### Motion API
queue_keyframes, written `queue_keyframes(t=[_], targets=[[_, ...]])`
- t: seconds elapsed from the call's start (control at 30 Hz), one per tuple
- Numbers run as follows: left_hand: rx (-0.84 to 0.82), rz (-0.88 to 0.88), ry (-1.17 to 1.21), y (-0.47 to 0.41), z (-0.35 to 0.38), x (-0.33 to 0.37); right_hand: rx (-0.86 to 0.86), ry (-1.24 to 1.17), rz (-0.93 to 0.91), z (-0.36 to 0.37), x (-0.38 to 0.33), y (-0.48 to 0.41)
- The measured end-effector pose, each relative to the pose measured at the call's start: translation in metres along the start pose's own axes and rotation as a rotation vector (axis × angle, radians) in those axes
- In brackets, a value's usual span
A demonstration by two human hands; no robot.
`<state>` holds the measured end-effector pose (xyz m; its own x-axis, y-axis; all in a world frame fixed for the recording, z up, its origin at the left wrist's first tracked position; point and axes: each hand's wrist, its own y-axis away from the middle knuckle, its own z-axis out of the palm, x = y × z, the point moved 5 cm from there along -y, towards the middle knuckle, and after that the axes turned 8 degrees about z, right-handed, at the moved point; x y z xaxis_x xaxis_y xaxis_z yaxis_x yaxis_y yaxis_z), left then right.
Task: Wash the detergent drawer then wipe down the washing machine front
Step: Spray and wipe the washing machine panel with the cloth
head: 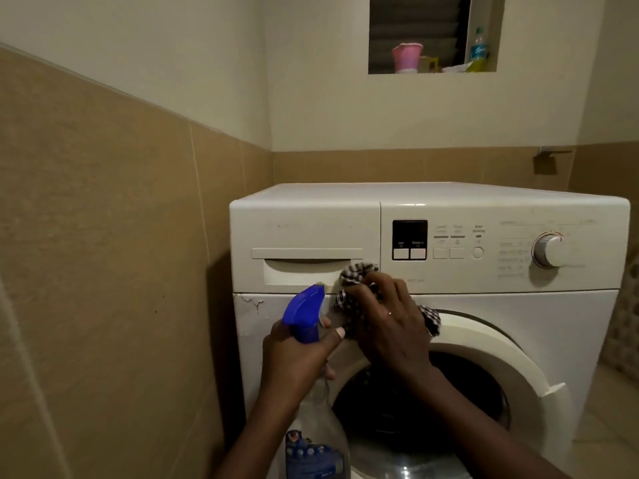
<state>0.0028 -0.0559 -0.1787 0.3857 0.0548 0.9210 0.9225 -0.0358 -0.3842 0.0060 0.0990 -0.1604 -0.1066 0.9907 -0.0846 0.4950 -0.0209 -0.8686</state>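
A white front-loading washing machine point(518, 305) fills the right half of the view. Its detergent drawer point(304, 236) sits closed at the upper left of the front. My left hand point(297, 357) grips the neck of a clear spray bottle point(316, 426) with a blue trigger head, its nozzle pointing at the drawer's lower edge. My right hand point(390, 323) holds a bunched black-and-white checked cloth point(354, 274) against the front at the drawer's lower right corner. The round door point(491, 347) is below, partly hidden by my right arm.
A tan tiled wall point(103, 271) stands close on the left of the machine. The control panel has a display, buttons and a dial point(549, 250). High on the back wall, a window ledge holds a pink pot point(407, 57) and a bottle point(479, 46).
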Motion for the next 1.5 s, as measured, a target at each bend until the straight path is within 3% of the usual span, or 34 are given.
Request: queue_keyframes(t=[0.13,0.3,0.37,0.53,0.8,0.9,1.07,1.17,1.3,1.5], targets=[[0.035,-0.008,0.02,-0.001,-0.013,-0.003,0.143,-0.079,0.159,-0.015,0.0,-0.034],[0.082,-0.008,0.047,-0.009,-0.023,0.0,0.244,-0.023,0.151,-0.029,-0.021,-0.092],[0.105,-0.018,0.053,-0.011,-0.027,0.002,0.212,-0.015,0.104,-0.023,-0.039,-0.099],[0.162,-0.1,0.032,-0.015,-0.039,-0.001,0.039,0.05,-0.296,0.004,-0.091,-0.096],[0.313,-0.145,0.052,-0.015,-0.065,0.006,-0.015,-0.092,-0.358,0.005,-0.133,-0.131],[0.381,-0.205,0.048,-0.012,-0.077,0.007,-0.051,-0.146,-0.383,0.014,-0.142,-0.116],[0.49,-0.139,-0.06,-0.006,-0.099,0.01,-0.119,-0.21,-0.4,0.041,-0.146,-0.058],[0.464,-0.136,-0.076,-0.004,-0.099,0.004,-0.122,-0.149,-0.439,0.045,-0.128,-0.031],[0.389,-0.128,0.003,-0.006,-0.083,-0.004,-0.002,-0.075,-0.393,0.02,-0.065,-0.023],[0.114,-0.058,0.037,-0.005,-0.035,-0.009,0.028,-0.025,-0.218,-0.009,-0.006,-0.008]])
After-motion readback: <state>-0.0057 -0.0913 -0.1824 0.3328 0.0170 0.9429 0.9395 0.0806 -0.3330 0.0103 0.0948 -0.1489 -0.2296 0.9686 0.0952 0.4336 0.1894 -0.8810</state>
